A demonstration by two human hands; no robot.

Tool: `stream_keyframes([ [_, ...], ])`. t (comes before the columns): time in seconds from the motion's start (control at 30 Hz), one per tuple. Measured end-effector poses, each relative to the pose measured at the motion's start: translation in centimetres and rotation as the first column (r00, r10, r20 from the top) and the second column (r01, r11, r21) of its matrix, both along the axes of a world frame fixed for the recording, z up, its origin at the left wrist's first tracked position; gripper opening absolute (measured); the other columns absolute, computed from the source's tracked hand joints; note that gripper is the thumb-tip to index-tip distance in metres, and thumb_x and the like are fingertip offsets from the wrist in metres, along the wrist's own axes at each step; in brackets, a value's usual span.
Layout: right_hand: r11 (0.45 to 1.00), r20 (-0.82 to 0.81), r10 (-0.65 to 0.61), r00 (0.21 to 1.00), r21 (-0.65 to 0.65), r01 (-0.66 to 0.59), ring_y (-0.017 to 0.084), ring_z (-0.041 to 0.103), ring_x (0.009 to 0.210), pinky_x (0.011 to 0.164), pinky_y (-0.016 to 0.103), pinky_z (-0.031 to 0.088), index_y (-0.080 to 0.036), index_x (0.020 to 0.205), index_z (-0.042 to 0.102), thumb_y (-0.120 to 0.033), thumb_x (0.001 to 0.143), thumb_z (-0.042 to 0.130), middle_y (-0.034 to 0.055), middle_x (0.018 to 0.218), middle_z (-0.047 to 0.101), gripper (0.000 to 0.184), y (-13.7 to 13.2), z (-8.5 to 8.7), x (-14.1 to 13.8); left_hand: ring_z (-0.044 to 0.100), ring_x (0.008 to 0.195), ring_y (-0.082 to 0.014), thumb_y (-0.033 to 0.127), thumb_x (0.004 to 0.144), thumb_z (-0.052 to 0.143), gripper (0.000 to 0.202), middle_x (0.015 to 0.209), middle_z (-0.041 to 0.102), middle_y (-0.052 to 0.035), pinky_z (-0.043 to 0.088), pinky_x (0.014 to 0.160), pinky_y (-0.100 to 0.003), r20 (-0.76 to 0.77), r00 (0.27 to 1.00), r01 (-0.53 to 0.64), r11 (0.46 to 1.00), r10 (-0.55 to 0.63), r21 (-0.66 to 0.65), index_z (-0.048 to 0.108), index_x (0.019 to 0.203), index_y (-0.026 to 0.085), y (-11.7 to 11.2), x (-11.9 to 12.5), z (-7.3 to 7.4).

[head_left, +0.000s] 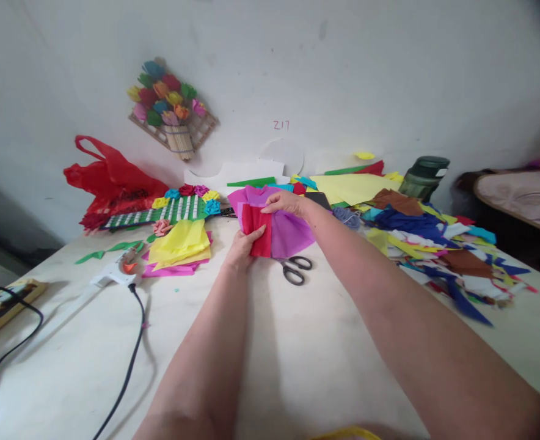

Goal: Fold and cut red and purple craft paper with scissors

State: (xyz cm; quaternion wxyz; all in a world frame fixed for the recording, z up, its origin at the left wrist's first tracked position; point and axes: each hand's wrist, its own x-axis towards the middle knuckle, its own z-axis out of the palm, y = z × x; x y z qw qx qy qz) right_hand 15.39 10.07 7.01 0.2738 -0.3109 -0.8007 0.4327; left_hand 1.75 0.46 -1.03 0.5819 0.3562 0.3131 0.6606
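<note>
Between my two hands is a folded piece of red crepe paper, held up over the far middle of the table. My left hand grips its lower left part, thumb lying across the front. At its upper edge the fingers of my right hand pinch the red paper. Purple crepe paper spreads out behind and to the right of it; whether my hands hold that too, I cannot tell. Scissors with black handles lie just right of the red paper, their blades partly hidden beneath the paper.
Yellow crepe sheets lie left of my hands, near a white glue gun with a black cord. A power strip sits at the left edge. Colourful scraps and a green bottle are at right. A red plastic bag stands back left.
</note>
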Motion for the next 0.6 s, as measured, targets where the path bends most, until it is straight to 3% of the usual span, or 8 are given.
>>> stream_keyframes([
  [0.2, 0.999, 0.037, -0.031, 0.999, 0.042, 0.029, 0.006, 0.028, 0.052, 0.053, 0.024, 0.02, -0.015, 0.051, 0.046, -0.041, 0.054, 0.071, -0.0081, 0.05, 0.033, 0.036, -0.51, 0.06, 0.45, 0.065, 0.073, -0.0171, 0.023, 0.057, 0.078, 0.041, 0.091, 0.069, -0.0092, 0.052, 0.072, -0.028, -0.031, 0.999, 0.009, 1.0, -0.008, 0.02, 0.065, 0.094, 0.012, -0.13, 0.02, 0.0],
  [0.6, 0.991, 0.005, -0.08, 0.997, 0.111, 0.079, 0.007, 0.033, 0.054, 0.054, 0.024, 0.024, -0.015, 0.055, 0.049, -0.035, 0.056, 0.067, -0.0072, 0.054, 0.037, 0.027, -0.54, -0.48, 0.25, 0.065, 0.075, -0.0186, 0.024, 0.054, 0.081, 0.046, 0.092, 0.069, -0.0083, 0.051, 0.076, -0.032, -0.035, 0.999, -0.018, 1.0, 0.018, -0.002, 0.065, 0.096, 0.013, -0.22, 0.37, 0.37],
])
